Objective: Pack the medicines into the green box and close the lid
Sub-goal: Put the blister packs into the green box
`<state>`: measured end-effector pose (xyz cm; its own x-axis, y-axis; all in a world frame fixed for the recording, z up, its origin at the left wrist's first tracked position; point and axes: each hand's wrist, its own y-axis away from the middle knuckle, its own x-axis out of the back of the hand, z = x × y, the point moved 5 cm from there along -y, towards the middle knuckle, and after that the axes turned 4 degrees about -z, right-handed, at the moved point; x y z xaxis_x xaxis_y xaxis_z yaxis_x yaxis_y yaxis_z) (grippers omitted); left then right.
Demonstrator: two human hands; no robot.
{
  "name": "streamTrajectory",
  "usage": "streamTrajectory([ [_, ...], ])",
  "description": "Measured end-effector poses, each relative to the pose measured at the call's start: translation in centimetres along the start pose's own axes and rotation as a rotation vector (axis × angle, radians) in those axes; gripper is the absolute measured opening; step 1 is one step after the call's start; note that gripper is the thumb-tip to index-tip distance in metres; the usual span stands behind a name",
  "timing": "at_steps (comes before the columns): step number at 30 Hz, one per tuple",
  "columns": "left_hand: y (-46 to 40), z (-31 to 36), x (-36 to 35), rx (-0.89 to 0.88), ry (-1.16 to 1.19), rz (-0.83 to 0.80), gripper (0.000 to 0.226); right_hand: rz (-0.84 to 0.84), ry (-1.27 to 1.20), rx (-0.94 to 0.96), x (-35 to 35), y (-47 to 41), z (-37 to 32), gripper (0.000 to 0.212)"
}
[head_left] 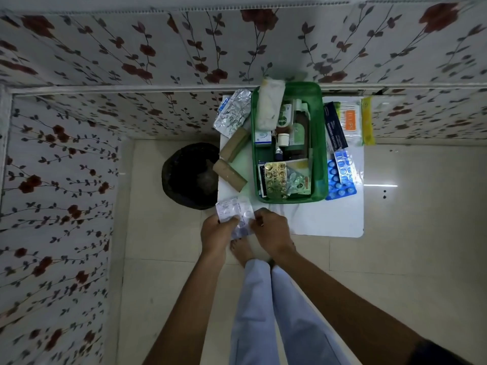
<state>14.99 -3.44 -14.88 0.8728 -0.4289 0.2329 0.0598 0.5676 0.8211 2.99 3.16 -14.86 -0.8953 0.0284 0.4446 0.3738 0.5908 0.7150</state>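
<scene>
Silver blister strips (235,216) pinched btwn left hand (216,231), right hand (271,231).

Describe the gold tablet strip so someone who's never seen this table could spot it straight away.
Find the green box in the middle of the white table. Look at the end of it nearest the person, on its left side: the gold blister strip lies there on top of the other packets. It is the only gold-coloured strip; the one beside it is pale and clear, and those outside the box are silver or blue.
</scene>
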Motion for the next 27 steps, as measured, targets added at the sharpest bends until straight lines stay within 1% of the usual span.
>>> streamTrajectory([
  [2,1.3,0.6,0.5,-0.038,0.027,-0.055,0.02,-0.061,-0.007,0.001,1.1,1.1,-0.7,0.015],
  [4,3.1,2.1,1.0,-0.105,0.035,-0.116,0.018,-0.141,-0.003,0.04,2.9,2.6,-1.6,0.015],
  [5,4.0,3.3,1.2,-0.167,0.017,-0.141,0.017,-0.161,-0.017,0.058,4.2,3.4,-1.9,0.017],
  [7,5.1,6.1,1.5,-0.336,-0.088,-0.173,0.014,-0.13,-0.134,0.068,7.1,4.6,-2.0,0.022],
  [8,5.4,7.7,1.3,-0.427,-0.162,-0.185,0.01,-0.081,-0.215,0.068,8.8,5.0,-1.7,0.022],
  [9,5.5,9.3,1.0,-0.535,-0.246,-0.191,0.013,0.001,-0.278,0.066,10.5,5.1,-1.2,0.023],
  [10,5.5,10.8,0.3,-0.652,-0.341,-0.186,0.024,0.116,-0.313,0.057,12.3,5.1,-0.3,0.024],
  [11,5.5,12.3,-0.6,-0.778,-0.43,-0.163,0.029,0.242,-0.32,0.039,14.0,4.8,0.8,0.024],
  [13,5.5,14.6,-3.2,-1.034,-0.611,-0.11,0.023,0.48,-0.26,-0.028,16.6,3.6,3.3,0.023],
  [14,5.5,15.1,-4.9,-1.149,-0.73,-0.094,0.025,0.572,-0.209,-0.07,17.6,2.8,4.7,0.023],
  [16,4.8,14.7,-8.1,-1.326,-0.994,-0.113,0.032,0.673,-0.147,-0.113,18.6,0.8,7.1,0.027],
  [18,3.6,13.2,-10.0,-1.359,-1.228,-0.17,0.038,0.674,-0.097,-0.127,18.4,-1.3,8.6,0.029],
  [20,2.8,11.9,-10.6,-1.29,-1.33,-0.225,0.044,0.615,-0.022,-0.153,17.6,-3.1,9.4,0.034],
  [23,2.5,11.4,-10.5,-1.199,-1.335,-0.289,0.044,0.561,0.053,-0.192,16.4,-4.6,9.1,0.046],
  [25,2.2,11.4,-10.4,-1.174,-1.348,-0.293,0.036,0.542,0.058,-0.239,16.0,-5.1,8.7,0.054],
  [27,1.9,11.3,-10.6,-1.157,-1.373,-0.268,0.026,0.521,-0.015,-0.282,15.5,-5.3,8.4,0.057],
])
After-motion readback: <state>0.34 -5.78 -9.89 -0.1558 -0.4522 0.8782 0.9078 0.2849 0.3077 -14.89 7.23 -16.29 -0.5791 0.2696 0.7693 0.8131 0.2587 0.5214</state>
